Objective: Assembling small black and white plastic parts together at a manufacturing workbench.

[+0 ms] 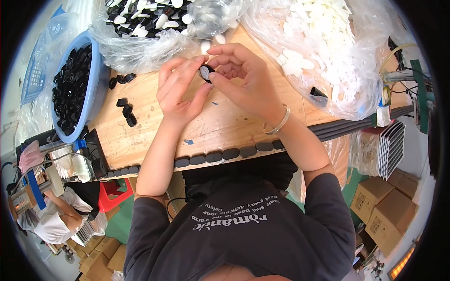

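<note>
Over the wooden table I hold a small round black cap point(205, 72) with a pale grey-white disc face. My right hand point(246, 77) pinches it between thumb and fingers from the right. From the left, my left hand point(180, 91) has its index fingertip at the cap's upper edge and its thumb near the lower edge. Behind my hands lies a clear plastic bag point(140, 51) heaped with black caps and white oval pieces. Several loose black caps point(126, 111) are on the table left of my left hand.
A blue basin point(97, 89) full of black caps stands at the left. To the right, a clear bag point(349, 105) of white pieces spreads over the wooden table point(154, 105). Black pieces point(214, 156) line its near edge. Another person point(63, 215) sits at lower left.
</note>
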Demonstrator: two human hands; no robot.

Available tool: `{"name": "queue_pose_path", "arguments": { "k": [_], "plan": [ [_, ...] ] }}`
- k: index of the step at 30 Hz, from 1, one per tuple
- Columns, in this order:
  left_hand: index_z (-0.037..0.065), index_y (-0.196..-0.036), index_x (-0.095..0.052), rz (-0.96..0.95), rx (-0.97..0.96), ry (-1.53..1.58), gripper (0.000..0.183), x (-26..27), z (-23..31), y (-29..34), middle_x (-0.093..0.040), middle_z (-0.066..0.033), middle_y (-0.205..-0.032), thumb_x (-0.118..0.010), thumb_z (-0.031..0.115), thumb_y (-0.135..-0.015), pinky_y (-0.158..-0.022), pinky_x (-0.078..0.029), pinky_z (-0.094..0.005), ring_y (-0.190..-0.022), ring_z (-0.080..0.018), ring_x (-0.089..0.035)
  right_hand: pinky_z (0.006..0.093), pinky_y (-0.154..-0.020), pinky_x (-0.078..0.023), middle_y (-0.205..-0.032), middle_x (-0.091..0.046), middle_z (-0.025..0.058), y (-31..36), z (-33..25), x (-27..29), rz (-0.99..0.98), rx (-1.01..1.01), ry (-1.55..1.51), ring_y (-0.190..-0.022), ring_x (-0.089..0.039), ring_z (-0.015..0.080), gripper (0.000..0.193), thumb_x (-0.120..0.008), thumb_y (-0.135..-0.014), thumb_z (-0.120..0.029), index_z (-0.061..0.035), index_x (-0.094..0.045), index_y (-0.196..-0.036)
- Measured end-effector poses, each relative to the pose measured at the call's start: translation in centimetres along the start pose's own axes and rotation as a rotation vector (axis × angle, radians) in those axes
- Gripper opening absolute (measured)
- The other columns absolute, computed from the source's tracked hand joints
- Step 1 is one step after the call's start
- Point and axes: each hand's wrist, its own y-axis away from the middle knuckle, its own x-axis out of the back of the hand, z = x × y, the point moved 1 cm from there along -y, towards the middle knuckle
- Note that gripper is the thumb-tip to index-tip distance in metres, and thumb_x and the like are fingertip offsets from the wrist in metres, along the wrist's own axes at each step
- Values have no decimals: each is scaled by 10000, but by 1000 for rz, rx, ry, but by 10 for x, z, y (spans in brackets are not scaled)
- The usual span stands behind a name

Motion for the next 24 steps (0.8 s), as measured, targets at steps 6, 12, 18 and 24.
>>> {"name": "queue_pose_path", "arguments": {
  "k": [6,12,18,24],
  "plan": [
    [-1,-1073,-655,-38,-20,-10,492,-1,4,-1,-685,-113,-982,-772,-11,-596,-796,-468,-345,-895,-283,-583,200,-750,-482,-996,-635,53,4,-2,-3,50,19,117,-826,-577,61,382,-576,-807,57,6,-534,-1184],
    [0,-1062,-659,-22,-5,-31,467,-1,2,0,-686,-112,-979,-779,-5,-611,-794,-469,-347,-897,-286,-585,197,-756,-474,-1011,-635,57,4,-4,1,-8,53,122,-846,-571,62,402,-601,-811,27,1,-519,-1203],
    [-2,-1061,-659,-19,-24,-32,469,-2,1,0,-689,-109,-981,-777,-4,-607,-790,-474,-346,-897,-285,-589,201,-768,-480,-1045,-626,62,0,1,1,-13,-60,43,-864,-583,69,398,-621,-829,16,-7,-514,-1212],
    [-8,-1063,-658,-21,-20,-30,471,-2,0,0,-689,-110,-988,-775,-6,-607,-785,-480,-349,-884,-283,-590,207,-808,-486,-1055,-621,62,-1,3,3,-28,-82,-54,-906,-587,79,369,-609,-855,11,0,-516,-1212]
  ]
}}
